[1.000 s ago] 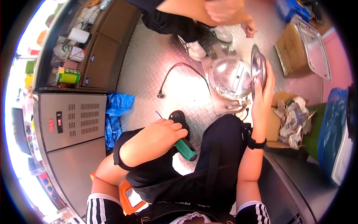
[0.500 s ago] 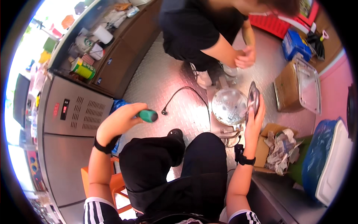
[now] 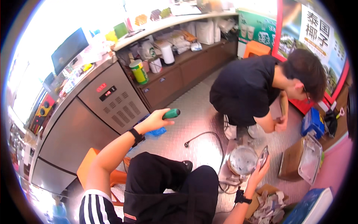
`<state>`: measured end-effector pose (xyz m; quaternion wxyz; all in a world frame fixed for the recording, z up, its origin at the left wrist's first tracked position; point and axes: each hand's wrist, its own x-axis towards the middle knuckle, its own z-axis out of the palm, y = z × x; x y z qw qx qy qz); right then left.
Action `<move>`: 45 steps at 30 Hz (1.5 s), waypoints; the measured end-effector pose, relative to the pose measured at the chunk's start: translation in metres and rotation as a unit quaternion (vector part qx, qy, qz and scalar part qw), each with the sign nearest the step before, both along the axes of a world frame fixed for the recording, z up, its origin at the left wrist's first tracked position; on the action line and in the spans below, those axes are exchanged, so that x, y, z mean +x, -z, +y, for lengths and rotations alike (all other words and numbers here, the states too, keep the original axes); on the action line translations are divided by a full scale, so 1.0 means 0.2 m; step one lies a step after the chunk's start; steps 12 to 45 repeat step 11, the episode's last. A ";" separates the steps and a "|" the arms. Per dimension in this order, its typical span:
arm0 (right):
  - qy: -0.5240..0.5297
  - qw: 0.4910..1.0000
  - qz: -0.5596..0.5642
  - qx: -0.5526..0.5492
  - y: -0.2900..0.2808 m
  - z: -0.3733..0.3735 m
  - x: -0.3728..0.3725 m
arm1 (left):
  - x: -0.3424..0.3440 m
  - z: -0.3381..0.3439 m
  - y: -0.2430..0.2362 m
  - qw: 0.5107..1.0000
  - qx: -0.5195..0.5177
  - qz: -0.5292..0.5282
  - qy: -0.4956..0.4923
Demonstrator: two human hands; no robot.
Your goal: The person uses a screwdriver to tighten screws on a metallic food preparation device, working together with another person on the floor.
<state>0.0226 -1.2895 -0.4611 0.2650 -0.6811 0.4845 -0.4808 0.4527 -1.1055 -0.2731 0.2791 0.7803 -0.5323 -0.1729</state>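
Observation:
My left hand (image 3: 154, 121) is raised over the floor and closed around a thick green handle (image 3: 171, 114) with a dark butt end. Whatever extends from that handle is hidden. My right hand (image 3: 260, 170) grips a round metal disc (image 3: 264, 156), held on edge with its rim upward. Just left of the disc stands a metal appliance with a shiny round top (image 3: 241, 160), low on the floor. From it a black cord (image 3: 210, 133) curves out to a plug (image 3: 186, 144).
A person in black (image 3: 246, 86) squats beyond the appliance, hands together. Right of it lie a brown carton with a clear lid (image 3: 296, 160) and a box of crumpled paper (image 3: 266, 207). An orange stool (image 3: 86, 164) and steel fridge counter (image 3: 78, 138) are on my left.
My view has swung up and to the left, so more of the counter and room shows. Both hands keep hold of the green handle and the disc. The squatting person stays there.

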 end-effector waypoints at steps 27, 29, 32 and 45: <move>0.032 0.999 -0.019 -0.017 -0.05 -0.06 0.08 | -0.05 -0.54 0.64 0.957 0.205 0.174 0.110; 0.032 0.999 -0.019 -0.017 -0.05 -0.06 0.08 | -0.05 -0.54 0.64 0.957 0.205 0.174 0.110; 0.032 0.999 -0.019 -0.017 -0.05 -0.06 0.08 | -0.05 -0.54 0.64 0.957 0.205 0.174 0.110; 0.032 0.999 -0.019 -0.017 -0.05 -0.06 0.08 | -0.05 -0.54 0.64 0.957 0.205 0.174 0.110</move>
